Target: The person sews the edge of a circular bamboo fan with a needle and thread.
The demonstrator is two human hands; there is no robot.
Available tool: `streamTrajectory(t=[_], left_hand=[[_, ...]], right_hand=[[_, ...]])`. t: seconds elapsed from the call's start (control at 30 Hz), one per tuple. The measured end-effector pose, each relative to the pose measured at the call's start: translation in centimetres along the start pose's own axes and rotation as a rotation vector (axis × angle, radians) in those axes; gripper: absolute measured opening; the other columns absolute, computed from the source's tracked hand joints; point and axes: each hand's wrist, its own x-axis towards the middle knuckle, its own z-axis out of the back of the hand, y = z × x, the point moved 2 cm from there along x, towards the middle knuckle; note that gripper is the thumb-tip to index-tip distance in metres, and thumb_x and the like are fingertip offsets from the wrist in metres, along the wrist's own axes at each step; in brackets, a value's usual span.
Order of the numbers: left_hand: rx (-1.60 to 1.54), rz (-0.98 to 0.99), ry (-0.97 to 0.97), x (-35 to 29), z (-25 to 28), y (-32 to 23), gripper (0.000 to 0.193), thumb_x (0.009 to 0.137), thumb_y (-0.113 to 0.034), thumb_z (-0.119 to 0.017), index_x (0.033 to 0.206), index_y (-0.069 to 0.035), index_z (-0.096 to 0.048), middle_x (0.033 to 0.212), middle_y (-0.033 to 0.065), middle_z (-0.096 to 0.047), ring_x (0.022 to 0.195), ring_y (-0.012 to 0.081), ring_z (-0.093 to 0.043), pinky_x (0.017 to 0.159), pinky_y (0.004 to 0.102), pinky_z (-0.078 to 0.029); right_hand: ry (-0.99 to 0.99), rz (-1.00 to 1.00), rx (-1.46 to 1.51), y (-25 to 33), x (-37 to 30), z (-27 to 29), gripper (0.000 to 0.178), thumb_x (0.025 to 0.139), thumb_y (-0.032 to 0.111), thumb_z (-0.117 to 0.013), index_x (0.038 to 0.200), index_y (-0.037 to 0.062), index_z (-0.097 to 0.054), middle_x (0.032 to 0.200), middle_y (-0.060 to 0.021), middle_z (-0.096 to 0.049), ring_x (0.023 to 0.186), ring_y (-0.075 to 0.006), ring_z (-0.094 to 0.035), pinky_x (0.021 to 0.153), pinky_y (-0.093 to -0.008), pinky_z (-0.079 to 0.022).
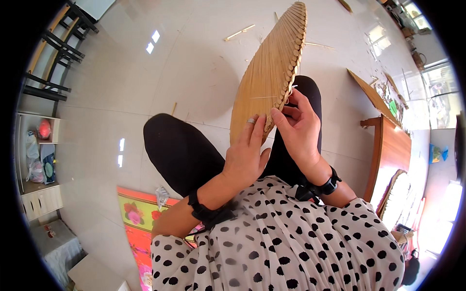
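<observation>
A tan pleated palm-leaf fan (267, 68) stands up, tilted, above my knees, with a thick braided rim along its right edge. My left hand (245, 153) steadies its lower part, fingers against the leaf face beside the rim and a ring on one finger. My right hand (300, 127) grips the rim, with the thumb on the near side and the other fingers curled behind it. White thread (291, 90) loops out by my right index fingertip, and a thin strand crosses the leaf. Whether a needle is in the right fingers cannot be seen.
Straw scraps (239, 32) lie on the pale tiled floor. A wooden table (391, 150) stands at the right, with another leaf piece (371, 94) on it. On the left are black-legged stools (60, 48) and a shelf cabinet (41, 201). A flowered mat (133, 220) lies at lower left.
</observation>
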Motion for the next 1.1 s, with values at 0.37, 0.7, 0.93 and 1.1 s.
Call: streamTrajectory(t=[0.37, 0.7, 0.93, 1.1], left_hand=[[-0.140, -0.019, 0.154, -0.5, -0.1, -0.9, 0.086, 0.080, -0.009, -0.073, 0.148, 0.009, -0.024, 0.142, 0.0354, -0.037, 0.124, 0.0497, -0.047, 0.099, 0.0457, -0.048], [-0.008, -0.169, 0.185, -1.3, 5.7, -0.2, 0.036, 0.079, -0.006, -0.075, 0.113, -0.004, -0.067, 0.107, 0.0104, -0.069, 0.074, 0.0220, -0.070, 0.060, 0.0307, -0.057], [0.121, -0.240, 0.064, 7.2, 11.7, 0.0, 0.013, 0.079, -0.004, -0.074, 0.086, -0.006, -0.064, 0.076, 0.0060, -0.062, 0.059, 0.0241, -0.059, 0.050, 0.0342, -0.045], [0.142, -0.341, 0.387, 10.0, 10.4, 0.6, 0.009, 0.081, -0.010, -0.071, 0.080, -0.005, -0.063, 0.070, 0.0072, -0.060, 0.059, 0.0276, -0.058, 0.052, 0.0367, -0.045]], right_hand=[[-0.112, 0.057, -0.159, -1.1, -1.1, -0.2, 0.048, 0.082, 0.007, -0.076, 0.122, -0.0049, -0.051, 0.104, -0.0131, -0.063, 0.084, -0.0179, -0.070, 0.070, -0.0296, -0.060], [-0.049, 0.138, -0.043, -1.9, -1.2, -0.7, 0.038, 0.072, 0.005, -0.084, 0.095, -0.0009, -0.055, 0.097, -0.0101, -0.068, 0.080, -0.0130, -0.070, 0.073, -0.0265, -0.060], [-0.011, 0.380, -0.210, -1.4, -0.5, -1.8, 0.037, 0.064, 0.009, -0.089, 0.083, 0.0009, -0.059, 0.094, -0.0110, -0.069, 0.069, -0.0158, -0.067, 0.062, -0.0260, -0.058], [-0.018, 0.470, -0.205, -1.6, 0.2, -1.7, 0.034, 0.064, 0.008, -0.086, 0.084, 0.0022, -0.060, 0.093, -0.0107, -0.070, 0.065, -0.0196, -0.066, 0.057, -0.0268, -0.056]])
